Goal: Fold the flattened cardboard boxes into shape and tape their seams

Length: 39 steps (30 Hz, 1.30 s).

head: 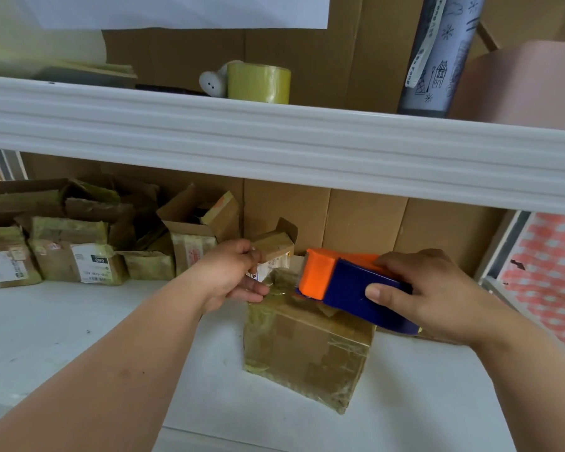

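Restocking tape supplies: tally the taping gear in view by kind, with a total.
Tape dispensers: 1, the orange-and-blue dispenser gripped in the right hand over the box
Loose tape rolls: 1, the yellow roll on the upper shelf
Total: 2

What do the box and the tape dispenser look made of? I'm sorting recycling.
Box: brown corrugated cardboard by its look, matte, with glossy yellowish tape layered over it. Tape dispenser: probably hard plastic, smooth orange and dark blue shell with a slight sheen.
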Available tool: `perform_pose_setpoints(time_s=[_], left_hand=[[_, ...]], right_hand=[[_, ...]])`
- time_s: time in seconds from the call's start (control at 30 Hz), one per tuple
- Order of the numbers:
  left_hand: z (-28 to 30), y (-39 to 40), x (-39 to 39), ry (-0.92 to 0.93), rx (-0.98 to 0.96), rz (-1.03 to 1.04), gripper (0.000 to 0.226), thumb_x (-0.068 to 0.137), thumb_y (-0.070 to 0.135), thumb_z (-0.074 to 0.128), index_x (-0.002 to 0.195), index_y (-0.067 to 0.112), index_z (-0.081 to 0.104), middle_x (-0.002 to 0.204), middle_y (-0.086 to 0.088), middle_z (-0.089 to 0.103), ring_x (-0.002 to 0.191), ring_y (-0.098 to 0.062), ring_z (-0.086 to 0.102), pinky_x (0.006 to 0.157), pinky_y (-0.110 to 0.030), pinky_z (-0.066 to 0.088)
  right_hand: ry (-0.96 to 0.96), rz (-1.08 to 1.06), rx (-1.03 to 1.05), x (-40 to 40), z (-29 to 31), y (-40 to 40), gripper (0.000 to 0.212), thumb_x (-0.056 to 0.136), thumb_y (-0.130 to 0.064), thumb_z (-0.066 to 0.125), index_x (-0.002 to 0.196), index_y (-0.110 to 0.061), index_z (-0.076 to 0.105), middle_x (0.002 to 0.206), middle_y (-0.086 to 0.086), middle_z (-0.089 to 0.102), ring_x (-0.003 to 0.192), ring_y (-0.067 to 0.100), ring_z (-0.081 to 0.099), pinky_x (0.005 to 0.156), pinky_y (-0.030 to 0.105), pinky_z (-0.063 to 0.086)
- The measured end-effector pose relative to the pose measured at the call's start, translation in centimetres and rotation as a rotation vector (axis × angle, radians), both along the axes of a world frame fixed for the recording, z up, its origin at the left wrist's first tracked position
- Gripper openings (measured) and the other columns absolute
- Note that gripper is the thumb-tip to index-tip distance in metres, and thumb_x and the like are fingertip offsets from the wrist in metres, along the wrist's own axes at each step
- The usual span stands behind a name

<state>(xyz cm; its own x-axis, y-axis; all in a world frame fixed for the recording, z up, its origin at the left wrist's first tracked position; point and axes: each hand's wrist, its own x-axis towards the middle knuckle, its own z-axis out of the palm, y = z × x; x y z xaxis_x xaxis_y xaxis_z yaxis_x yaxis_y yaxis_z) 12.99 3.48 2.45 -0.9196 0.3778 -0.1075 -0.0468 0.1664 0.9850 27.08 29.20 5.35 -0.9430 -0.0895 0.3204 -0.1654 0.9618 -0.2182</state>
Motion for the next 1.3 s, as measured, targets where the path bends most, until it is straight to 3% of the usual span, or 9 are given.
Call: perform_pose_setpoints(time_s=[0.17, 0.37, 0.57, 0.7, 0.87, 1.0, 1.1, 1.3], left_hand=[[-0.1, -0.3, -0.2, -0.054, 0.079, 0.015, 0.014, 0.106, 0.012, 0.042, 0.103, 0.008, 0.055, 0.085, -0.009, 0.048, 0.058, -0.021, 0.060, 0.064, -0.043, 0.062], [0.0, 0.2, -0.7, -0.089, 0.083, 0.015, 0.014, 0.105, 0.011, 0.044, 0.111, 0.005, 0.054, 0.084, -0.006, 0.044, 0.056, -0.017, 0.053, 0.060, -0.043, 0.062], [-0.1, -0.1, -1.2, -0.142, 0.092, -0.002, 0.015, 0.105, 0.008, 0.044, 0.116, 0.004, 0.053, 0.087, -0.009, 0.046, 0.058, -0.017, 0.048, 0.055, -0.043, 0.061], [-0.1, -0.3, -1.5, -0.138, 0.089, -0.019, 0.016, 0.105, 0.006, 0.043, 0.117, 0.003, 0.053, 0.083, -0.007, 0.046, 0.056, -0.016, 0.046, 0.055, -0.043, 0.061], [-0.2, 0.2, -1.9, -0.097, 0.034, 0.002, 0.021, 0.105, 0.008, 0.043, 0.122, 0.003, 0.053, 0.077, -0.008, 0.042, 0.052, -0.015, 0.044, 0.050, -0.037, 0.059], [-0.3, 0.6, -2.2, -0.021, -0.048, -0.001, 0.018, 0.105, 0.010, 0.043, 0.111, 0.004, 0.059, 0.075, -0.009, 0.043, 0.052, -0.013, 0.044, 0.046, -0.031, 0.056], [-0.9, 1.0, -2.3, 0.041, -0.123, 0.003, 0.020, 0.104, 0.012, 0.045, 0.101, 0.011, 0.064, 0.072, -0.005, 0.045, 0.051, -0.011, 0.044, 0.046, -0.027, 0.054], [-1.5, 1.2, -2.8, 0.048, -0.143, 0.018, 0.023, 0.103, 0.009, 0.044, 0.098, 0.011, 0.067, 0.067, -0.002, 0.045, 0.047, -0.009, 0.041, 0.041, -0.022, 0.049]], right_hand=[[0.022, -0.063, -0.063, 1.7, 1.2, 0.6, 0.051, 0.074, -0.078, 0.034, 0.089, -0.037, 0.062, 0.071, -0.009, 0.066, 0.069, 0.008, 0.061, 0.061, 0.030, 0.046], [-0.060, -0.126, -0.140, 3.5, 2.2, 0.4, 0.045, 0.076, -0.071, 0.044, 0.092, -0.036, 0.066, 0.078, -0.011, 0.070, 0.074, 0.006, 0.065, 0.065, 0.035, 0.053], [-0.147, -0.195, -0.132, 4.2, 2.7, -0.3, 0.059, 0.069, -0.080, 0.040, 0.093, -0.034, 0.066, 0.082, -0.011, 0.070, 0.076, 0.005, 0.065, 0.071, 0.039, 0.055], [-0.147, -0.203, -0.121, 4.7, 2.8, -0.4, 0.079, 0.055, -0.097, 0.035, 0.090, -0.032, 0.066, 0.076, -0.012, 0.069, 0.071, 0.006, 0.064, 0.066, 0.039, 0.055], [-0.136, -0.242, -0.048, 4.6, 3.0, -0.9, 0.061, 0.068, -0.079, 0.034, 0.086, -0.030, 0.067, 0.072, -0.010, 0.068, 0.069, 0.007, 0.063, 0.067, 0.039, 0.054], [-0.149, -0.287, 0.046, 4.3, 3.0, -1.0, 0.045, 0.085, -0.067, 0.043, 0.080, -0.028, 0.065, 0.068, -0.008, 0.065, 0.068, 0.007, 0.061, 0.066, 0.036, 0.052], [-0.159, -0.322, 0.074, 4.2, 2.9, -0.8, 0.035, 0.085, -0.060, 0.047, 0.076, -0.030, 0.063, 0.066, -0.013, 0.063, 0.067, 0.006, 0.059, 0.064, 0.031, 0.049], [-0.151, -0.349, 0.160, 3.9, 2.7, -1.1, 0.036, 0.088, -0.057, 0.045, 0.078, -0.027, 0.063, 0.066, -0.008, 0.062, 0.070, 0.007, 0.058, 0.065, 0.026, 0.046]])
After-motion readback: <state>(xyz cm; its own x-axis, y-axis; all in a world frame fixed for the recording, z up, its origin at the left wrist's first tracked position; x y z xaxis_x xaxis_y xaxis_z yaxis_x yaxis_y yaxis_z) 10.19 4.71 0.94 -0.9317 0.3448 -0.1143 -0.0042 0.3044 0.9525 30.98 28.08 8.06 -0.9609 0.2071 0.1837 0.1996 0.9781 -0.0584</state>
